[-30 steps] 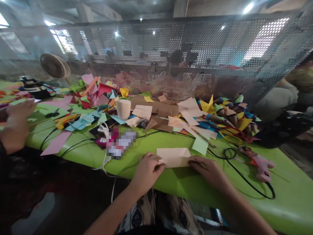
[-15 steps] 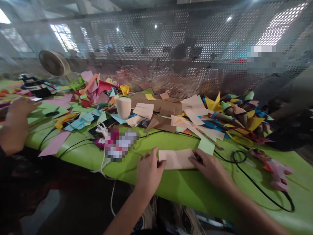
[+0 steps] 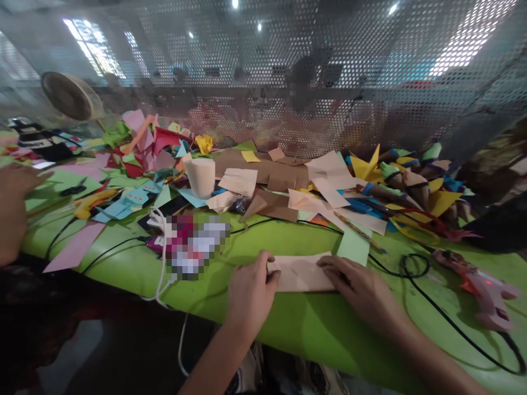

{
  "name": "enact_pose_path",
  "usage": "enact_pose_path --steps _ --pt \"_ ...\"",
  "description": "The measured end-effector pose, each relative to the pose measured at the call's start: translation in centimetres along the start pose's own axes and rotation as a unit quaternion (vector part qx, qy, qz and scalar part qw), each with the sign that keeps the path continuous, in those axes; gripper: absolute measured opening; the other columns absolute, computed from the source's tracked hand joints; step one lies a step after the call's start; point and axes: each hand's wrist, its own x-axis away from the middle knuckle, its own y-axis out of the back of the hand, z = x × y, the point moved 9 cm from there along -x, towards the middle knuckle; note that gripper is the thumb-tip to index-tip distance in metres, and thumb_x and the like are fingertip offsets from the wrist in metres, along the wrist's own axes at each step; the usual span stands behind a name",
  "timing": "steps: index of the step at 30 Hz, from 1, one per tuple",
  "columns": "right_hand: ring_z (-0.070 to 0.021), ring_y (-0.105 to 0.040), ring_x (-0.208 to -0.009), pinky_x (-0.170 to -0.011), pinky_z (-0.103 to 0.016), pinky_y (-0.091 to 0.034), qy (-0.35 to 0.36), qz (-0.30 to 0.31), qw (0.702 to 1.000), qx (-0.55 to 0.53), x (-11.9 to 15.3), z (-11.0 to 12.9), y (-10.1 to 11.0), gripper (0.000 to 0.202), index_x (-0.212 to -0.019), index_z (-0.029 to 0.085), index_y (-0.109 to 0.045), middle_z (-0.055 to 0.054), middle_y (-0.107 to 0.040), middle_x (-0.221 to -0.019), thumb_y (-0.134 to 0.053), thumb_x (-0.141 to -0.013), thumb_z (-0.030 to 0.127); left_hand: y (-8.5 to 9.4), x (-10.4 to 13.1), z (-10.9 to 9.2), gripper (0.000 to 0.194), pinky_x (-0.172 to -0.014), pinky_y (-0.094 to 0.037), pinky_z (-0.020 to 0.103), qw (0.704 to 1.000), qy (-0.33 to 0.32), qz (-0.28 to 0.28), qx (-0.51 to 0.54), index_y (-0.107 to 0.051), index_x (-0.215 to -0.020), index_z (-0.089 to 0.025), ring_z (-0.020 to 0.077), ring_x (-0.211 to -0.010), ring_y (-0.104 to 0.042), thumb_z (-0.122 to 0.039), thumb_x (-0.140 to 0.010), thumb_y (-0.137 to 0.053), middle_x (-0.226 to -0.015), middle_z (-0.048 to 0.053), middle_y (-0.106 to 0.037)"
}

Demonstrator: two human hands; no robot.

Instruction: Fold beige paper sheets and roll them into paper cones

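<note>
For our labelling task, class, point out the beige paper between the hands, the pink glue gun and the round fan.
Beige paper [image 3: 302,274], head view: middle of its upper face.
Pink glue gun [image 3: 486,289], head view: its body.
Round fan [image 3: 68,97], head view: its grille.

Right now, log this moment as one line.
left hand: at left end of beige paper | right hand: at right end | pink glue gun: on green table, far right

I am in a paper-craft workshop: at ten o'clock of my view are a coloured-paper heap [image 3: 142,131] and a fan [image 3: 68,96], at four o'clock a glue gun [image 3: 485,288] on the green worktable [image 3: 206,293], at twelve o'clock a perforated metal screen [image 3: 263,101].
</note>
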Motion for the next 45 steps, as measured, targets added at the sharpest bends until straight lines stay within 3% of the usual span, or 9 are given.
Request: enact_pose_path --steps 3,11,22,28,35,39,42,45 --pt "-0.0216 -0.069 -0.083 -0.072 -0.032 -0.054 0.004 0.005 1.0 -0.006 0.0 0.0 -0.1 0.025 -0.097 0.026 -0.068 -0.005 -0.074 -0.098 -0.044 -0.096 0.032 -0.1 -0.3 0.1 0.011 -0.058 -0.029 0.027 1.0 0.01 0.006 -0.007 -0.06 -0.099 -0.025 0.0209 -0.064 -0.064 -0.026 -0.088 -0.061 -0.067 -0.001 -0.068" --pt "-0.0225 -0.07 -0.085 -0.076 -0.034 -0.055 0.008 -0.013 1.0 0.01 0.2 -0.2 -0.3 0.025 -0.1 0.027 -0.068 -0.005 -0.073 -0.101 -0.043 -0.096 0.033 -0.1 -0.3 0.4 0.007 -0.057 -0.028 0.027 1.0 0.021 -0.009 -0.001 -0.06 -0.082 -0.024 0.0195 -0.064 -0.063 -0.027 -0.086 -0.065 -0.07 -0.001 -0.07" --pt "-0.023 -0.071 -0.086 -0.074 -0.033 -0.055 0.019 -0.012 1.0 0.021 0.3 -0.3 -0.5 0.026 -0.102 0.027 -0.067 -0.006 -0.074 -0.103 -0.043 -0.097 0.034 -0.2 -0.2 0.1 0.007 -0.062 -0.033 0.03 1.0 0.01 -0.023 -0.016 -0.061 -0.082 -0.024 0.0212 -0.069 -0.064 -0.028 -0.087 -0.065 -0.075 0.0 -0.072" --pt "-0.0227 -0.07 -0.083 -0.071 -0.033 -0.055 0.026 -0.015 0.999 0.042 0.4 -0.1 -0.5 0.026 -0.103 0.026 -0.067 -0.006 -0.074 -0.103 -0.044 -0.097 0.035 0.5 1.4 -1.0 0.005 -0.074 -0.041 0.034 0.996 -0.062 -0.05 -0.046 -0.062 -0.089 -0.023 0.0225 -0.083 -0.063 -0.027 -0.092 -0.059 -0.088 0.003 -0.07" --pt "-0.0228 -0.07 -0.085 -0.072 -0.033 -0.053 0.02 0.003 0.998 0.056 0.2 -0.1 -0.7 0.027 -0.105 0.025 -0.066 -0.007 -0.073 -0.106 -0.041 -0.099 0.033 1.0 4.0 -2.1 0.023 -0.078 -0.047 0.041 0.984 -0.133 -0.07 -0.099 -0.064 -0.114 -0.022 0.0244 -0.088 -0.059 -0.023 -0.092 -0.055 -0.093 0.005 -0.064" --pt "-0.0232 -0.068 -0.088 -0.074 -0.034 -0.052 0.0 0.017 0.999 0.052 0.0 0.2 -0.7 0.023 -0.103 0.024 -0.065 -0.007 -0.072 -0.103 -0.043 -0.098 0.03 1.2 4.2 -2.6 0.027 -0.077 -0.049 0.044 0.977 -0.154 -0.071 -0.129 -0.065 -0.115 -0.02 0.0258 -0.088 -0.058 -0.027 -0.089 -0.06 -0.093 0.006 -0.065" --pt "-0.0227 -0.067 -0.09 -0.078 -0.033 -0.05 -0.024 0.034 0.998 0.044 0.0 0.4 -0.7 0.02 -0.103 0.024 -0.064 -0.006 -0.071 -0.101 -0.045 -0.097 0.026 1.4 4.5 -3.5 0.036 -0.083 -0.049 0.045 0.967 -0.187 -0.097 -0.145 -0.062 -0.123 -0.018 0.0282 -0.099 -0.059 -0.03 -0.089 -0.06 -0.109 0.009 -0.068" --pt "-0.0222 -0.066 -0.092 -0.081 -0.033 -0.049 -0.041 0.041 0.998 0.039 -0.1 0.7 -0.6 0.019 -0.103 0.024 -0.064 -0.005 -0.071 -0.1 -0.047 -0.095 0.022 0.5 5.2 -4.9 0.048 -0.101 -0.042 0.048 0.948 -0.258 -0.113 -0.149 -0.053 -0.136 -0.016 0.0305 -0.125 -0.05 -0.034 -0.092 -0.055 -0.137 0.009 -0.059"
